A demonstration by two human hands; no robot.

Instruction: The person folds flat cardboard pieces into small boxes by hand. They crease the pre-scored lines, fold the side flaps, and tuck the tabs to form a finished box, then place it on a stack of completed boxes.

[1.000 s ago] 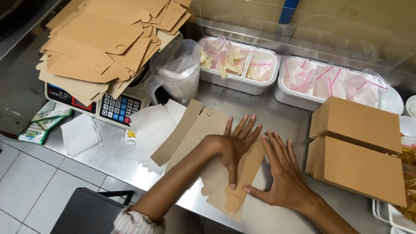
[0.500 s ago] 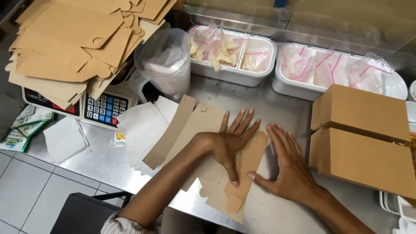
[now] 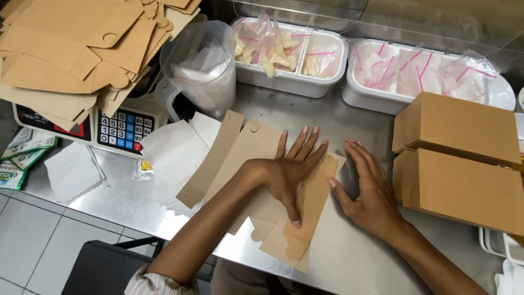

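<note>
A flat brown cardboard box blank lies on the steel counter in front of me. My left hand presses flat on its middle, fingers spread, thumb pointing toward me along a fold. My right hand rests flat beside it on the right, its thumb touching the edge of the blank's folded side panel. Neither hand grips anything.
Two folded brown boxes stand stacked at the right. A pile of flat blanks covers a scale with a keypad at the left. A clear jug, white paper sheets and two white tubs of bagged food lie behind.
The view has shifted, with things sitting lower right in frame. Both hands stay flat on the blank; the right hand's thumb has slid slightly along the folded panel.
</note>
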